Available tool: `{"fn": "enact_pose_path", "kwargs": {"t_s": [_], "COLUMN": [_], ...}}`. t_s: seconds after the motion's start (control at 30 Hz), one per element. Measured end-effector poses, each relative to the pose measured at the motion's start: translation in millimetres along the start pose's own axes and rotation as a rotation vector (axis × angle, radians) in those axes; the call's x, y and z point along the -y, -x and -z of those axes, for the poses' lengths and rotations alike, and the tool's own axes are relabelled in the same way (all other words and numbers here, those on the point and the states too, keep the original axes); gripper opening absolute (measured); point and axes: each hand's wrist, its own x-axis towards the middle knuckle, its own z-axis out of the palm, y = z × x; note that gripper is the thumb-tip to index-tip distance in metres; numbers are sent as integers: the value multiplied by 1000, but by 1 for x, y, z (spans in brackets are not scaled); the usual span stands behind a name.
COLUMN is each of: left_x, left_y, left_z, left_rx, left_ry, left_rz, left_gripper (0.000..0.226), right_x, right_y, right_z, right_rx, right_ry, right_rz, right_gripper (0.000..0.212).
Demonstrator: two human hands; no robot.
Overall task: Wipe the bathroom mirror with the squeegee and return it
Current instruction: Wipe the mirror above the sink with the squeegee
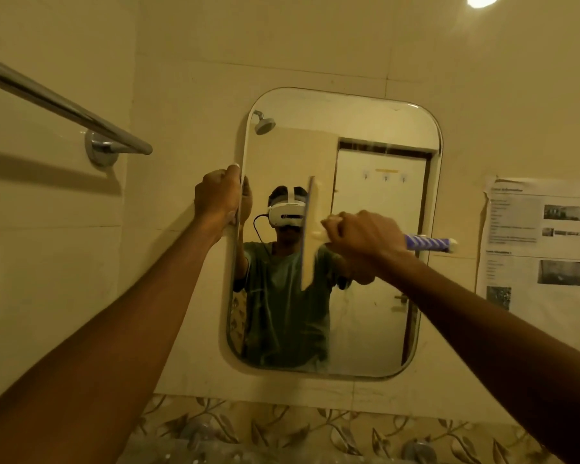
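Note:
A rounded rectangular mirror (375, 296) hangs on the cream tiled wall ahead. My left hand (216, 199) grips the mirror's left edge, fingers wrapped around the rim. My right hand (365, 239) is closed around the handle of a squeegee (310, 229). Its cream blade stands upright against the glass near the mirror's middle. The blue-and-white striped handle end (429, 243) sticks out to the right of my fist. The glass reflects a person wearing a headset, a shower head and a door.
A chrome towel bar (64, 107) juts from the left wall at upper left. A printed paper notice (539, 242) is stuck to the wall right of the mirror. Leaf-patterned tiles (282, 430) run below, with two chrome fittings (417, 450) at the bottom edge.

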Motion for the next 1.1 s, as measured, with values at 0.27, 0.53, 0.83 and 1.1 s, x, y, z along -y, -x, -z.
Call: {"fn": "enact_pose_path", "kwargs": {"t_s": [0.27, 0.53, 0.83, 1.1], "left_x": [-20, -18, -34, -30], "left_y": [-18, -26, -29, -33], "left_z": [1, -3, -6, -10], "left_rx": [39, 25, -60, -62], "left_ry": [136, 62, 236, 193], "left_rz": [43, -4, 17, -1], "left_gripper": [38, 39, 32, 35], "right_x": [48, -64, 24, -19], "right_y": [-59, -4, -80, -63], "right_z": [16, 39, 43, 65], "right_rx": [-54, -30, -131, -63], "right_ry": [-90, 67, -19, 123], "right_rz": [43, -118, 69, 104], "right_gripper": [41, 32, 37, 27]}}
